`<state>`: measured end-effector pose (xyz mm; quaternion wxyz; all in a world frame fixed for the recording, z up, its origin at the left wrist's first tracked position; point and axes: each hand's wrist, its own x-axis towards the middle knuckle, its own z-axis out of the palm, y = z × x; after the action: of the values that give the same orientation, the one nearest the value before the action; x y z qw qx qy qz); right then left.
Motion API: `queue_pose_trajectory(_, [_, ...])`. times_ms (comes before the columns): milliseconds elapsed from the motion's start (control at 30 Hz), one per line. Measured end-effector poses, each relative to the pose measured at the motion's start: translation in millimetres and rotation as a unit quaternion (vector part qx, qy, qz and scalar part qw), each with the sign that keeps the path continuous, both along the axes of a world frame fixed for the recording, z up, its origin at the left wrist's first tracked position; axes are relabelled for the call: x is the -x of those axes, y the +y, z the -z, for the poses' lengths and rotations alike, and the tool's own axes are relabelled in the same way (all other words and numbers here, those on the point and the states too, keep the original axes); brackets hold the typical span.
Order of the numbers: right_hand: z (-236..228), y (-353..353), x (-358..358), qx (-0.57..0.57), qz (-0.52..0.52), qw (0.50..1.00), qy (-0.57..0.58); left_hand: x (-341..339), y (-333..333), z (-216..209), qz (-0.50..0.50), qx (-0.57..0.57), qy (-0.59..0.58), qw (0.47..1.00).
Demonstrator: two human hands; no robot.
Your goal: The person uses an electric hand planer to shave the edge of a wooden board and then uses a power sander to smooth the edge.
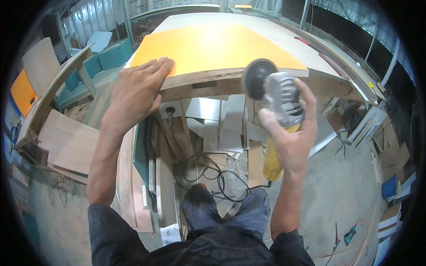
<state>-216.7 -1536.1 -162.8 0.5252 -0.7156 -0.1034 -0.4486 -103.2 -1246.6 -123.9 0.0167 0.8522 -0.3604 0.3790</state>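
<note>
My left hand (138, 86) lies with its fingers stretched over the top of an orange panel (217, 48), near its front left corner. The thumb of that hand hangs down by the panel's bare wooden edge. In my right hand (296, 135) is a yellow and silver angle grinder (284, 98), held tilted with its head up. Its round dark disc (260, 79) is slightly blurred and stands at the panel's front edge, towards the right. Whether the disc touches the edge, I cannot tell. The panel rests on a large pale worktable (177, 21).
Beneath the table are offcut boards (233, 124), a socket with a plug (170, 111) and a coiled black cable (219, 177) near my legs. A curved wooden frame (53, 95) stands at left. On the floor at right lie a teal power tool (350, 236) and, farther off, a blue bucket (389, 187).
</note>
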Motion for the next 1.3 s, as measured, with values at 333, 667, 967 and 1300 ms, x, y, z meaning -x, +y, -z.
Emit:
queue_pose_trajectory(333, [2,3,-1,0.059,0.052,0.997,0.001,-4,2,5,-0.021,-0.015,-0.006,1.0])
queue_pose_trajectory(667, [13,11,2,0.107,0.009,0.994,-0.031,16,-12,9,-0.081,0.049,0.005,0.995])
queue_pose_trajectory(967, [15,19,1,0.128,0.027,0.991,-0.007,-8,-30,26,-0.046,0.053,-0.153,0.986])
queue_pose_trajectory(1300, [7,-45,-6,0.053,0.004,0.999,0.0,-8,-32,21,-0.032,0.054,-0.137,0.988])
